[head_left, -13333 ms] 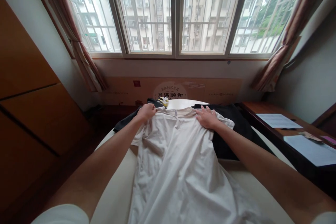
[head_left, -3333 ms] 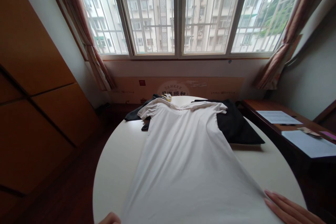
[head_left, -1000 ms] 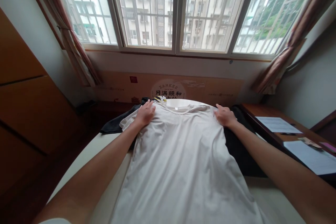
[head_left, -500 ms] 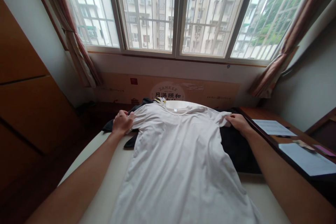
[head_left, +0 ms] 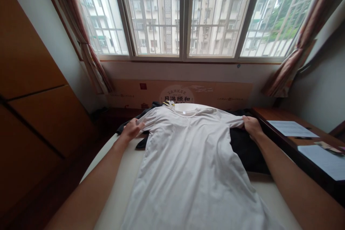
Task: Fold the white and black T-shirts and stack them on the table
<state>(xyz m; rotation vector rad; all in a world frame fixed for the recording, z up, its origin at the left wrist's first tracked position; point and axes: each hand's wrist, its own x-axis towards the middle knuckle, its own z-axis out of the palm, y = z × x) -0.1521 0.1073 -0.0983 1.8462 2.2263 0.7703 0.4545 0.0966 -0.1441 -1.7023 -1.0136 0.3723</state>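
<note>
A room with barred windows (head_left: 156, 18) and tied-back curtains, and just below the sill a round white surface (head_left: 107, 190). Spread across it, collar toward the window, a long white T-shirt (head_left: 188, 172), laid over a dark garment (head_left: 249, 154) that shows past both sides. Left hand (head_left: 132, 130) at the end of the left sleeve (head_left: 149, 116), grip apparently closed in a light pinch on the hem, though the exact hold is hard to make out. Right hand (head_left: 252, 127) at the right sleeve (head_left: 233, 122), grip closed on the cloth. Both arms stretched wide, sleeves drawn out flat. Main risks: a hard tug on one side skewing the collar (head_left: 184, 110) or dragging the shirt askew over the dark layer; uneven tension rucking the smooth body; a sleeve slipping from so light a hold. Also, an overreach to the right possibly disturbing the loose papers (head_left: 292, 129) on the nearby wooden surface (head_left: 262, 115).
</note>
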